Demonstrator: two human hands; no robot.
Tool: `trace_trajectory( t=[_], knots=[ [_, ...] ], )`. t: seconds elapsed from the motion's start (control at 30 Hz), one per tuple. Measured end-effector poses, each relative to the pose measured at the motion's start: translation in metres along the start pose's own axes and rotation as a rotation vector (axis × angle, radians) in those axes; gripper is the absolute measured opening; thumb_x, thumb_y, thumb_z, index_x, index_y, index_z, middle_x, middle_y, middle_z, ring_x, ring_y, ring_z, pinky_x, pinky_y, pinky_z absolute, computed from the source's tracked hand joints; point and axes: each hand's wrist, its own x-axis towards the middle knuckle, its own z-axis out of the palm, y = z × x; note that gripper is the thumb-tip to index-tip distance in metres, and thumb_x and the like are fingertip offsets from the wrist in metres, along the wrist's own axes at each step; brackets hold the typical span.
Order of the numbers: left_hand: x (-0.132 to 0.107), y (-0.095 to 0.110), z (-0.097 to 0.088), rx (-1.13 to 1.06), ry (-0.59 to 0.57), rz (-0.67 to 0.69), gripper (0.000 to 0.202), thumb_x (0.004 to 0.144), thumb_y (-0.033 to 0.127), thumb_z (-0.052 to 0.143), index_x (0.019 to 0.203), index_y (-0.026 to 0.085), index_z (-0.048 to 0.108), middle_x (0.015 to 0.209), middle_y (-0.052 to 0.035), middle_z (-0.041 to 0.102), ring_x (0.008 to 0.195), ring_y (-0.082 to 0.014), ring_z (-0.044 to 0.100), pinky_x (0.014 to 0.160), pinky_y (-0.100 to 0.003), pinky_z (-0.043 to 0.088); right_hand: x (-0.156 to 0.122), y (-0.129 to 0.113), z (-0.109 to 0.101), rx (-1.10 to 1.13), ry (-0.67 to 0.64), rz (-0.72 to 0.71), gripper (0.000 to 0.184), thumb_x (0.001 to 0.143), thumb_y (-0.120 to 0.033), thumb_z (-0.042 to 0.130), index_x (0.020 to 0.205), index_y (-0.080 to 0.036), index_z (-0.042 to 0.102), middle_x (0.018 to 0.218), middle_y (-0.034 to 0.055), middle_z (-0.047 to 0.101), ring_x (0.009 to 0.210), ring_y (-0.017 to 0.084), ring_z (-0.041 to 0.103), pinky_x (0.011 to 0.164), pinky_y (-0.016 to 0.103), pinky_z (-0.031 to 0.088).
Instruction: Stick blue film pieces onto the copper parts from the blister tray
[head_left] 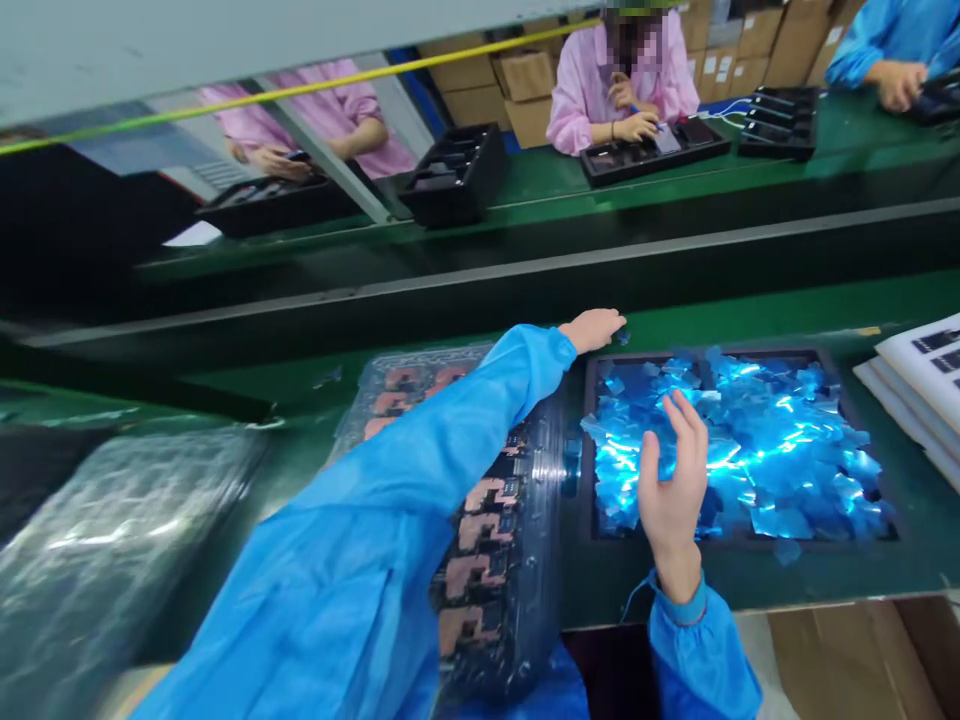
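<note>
My right hand [671, 490] hung open, its fingers [679, 425] apart, over thin shiny blue film bits [772, 450] in a black tray [750, 353]. My left hand [592, 330] lay open past it. The bits looked light and slippery, best pinched by an edge.

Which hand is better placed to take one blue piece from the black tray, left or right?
The right hand seems better: it is open just above the blue pieces in the black tray. The left hand is past the tray's far corner, its arm across the clear tray of circuit boards.
</note>
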Motion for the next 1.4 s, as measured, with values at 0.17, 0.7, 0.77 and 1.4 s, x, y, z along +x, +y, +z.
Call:
trace_trajectory(
  t=[0.17, 0.7, 0.77, 1.4],
  knots=[
    [0.006, 0.003, -0.001, -0.060, 0.055, -0.004, 0.017, 0.077, 0.008, 0.081, 0.079, 0.018, 0.068, 0.096, -0.0123, 0.073, 0.097, -0.0285, 0.069, 0.098, -0.040, 0.052, 0.002, 0.002, 0.001, 0.033, -0.012, 0.031, 0.042, 0.110, -0.023, 0.054, 0.151, -0.024, 0.059, 0.153, 0.0176, 0.061, 0.145, 0.031, 0.058, 0.117, 0.063, 0.054],
    [-0.215, 0.123, -0.032, -0.568, 0.168, -0.087, 0.010, 0.085, 0.030, 0.085, 0.091, 0.021, 0.087, 0.084, -0.0052, 0.079, 0.074, -0.0213, 0.069, 0.071, -0.030, 0.052, 0.005, -0.023, -0.010, 0.584, -0.152, 0.318, 0.017, 0.095, -0.035, 0.077, 0.105, -0.021, 0.074, 0.104, 0.0050, 0.079, 0.086, 0.017, 0.075, 0.075, 0.029, 0.065],
    [-0.229, 0.126, -0.033, -0.522, 0.218, -0.086, 0.007, 0.085, 0.028, 0.085, 0.090, 0.024, 0.088, 0.083, -0.0052, 0.079, 0.075, -0.0219, 0.068, 0.072, -0.030, 0.052, 0.001, -0.024, -0.015, 0.612, -0.213, 0.301, 0.014, 0.097, -0.034, 0.075, 0.102, -0.021, 0.076, 0.101, 0.0043, 0.081, 0.084, 0.018, 0.077, 0.078, 0.031, 0.066],
    [-0.277, 0.131, -0.005, -1.098, 0.316, -0.323, 0.022, 0.081, 0.033, 0.092, 0.097, 0.019, 0.088, 0.105, -0.0089, 0.080, 0.081, -0.0194, 0.072, 0.074, -0.032, 0.064, -0.015, -0.041, -0.014, 0.104, 0.064, -0.330, 0.014, 0.103, -0.019, 0.071, 0.104, -0.028, 0.081, 0.096, 0.0059, 0.078, 0.093, 0.023, 0.070, 0.083, 0.041, 0.062]
  ],
)
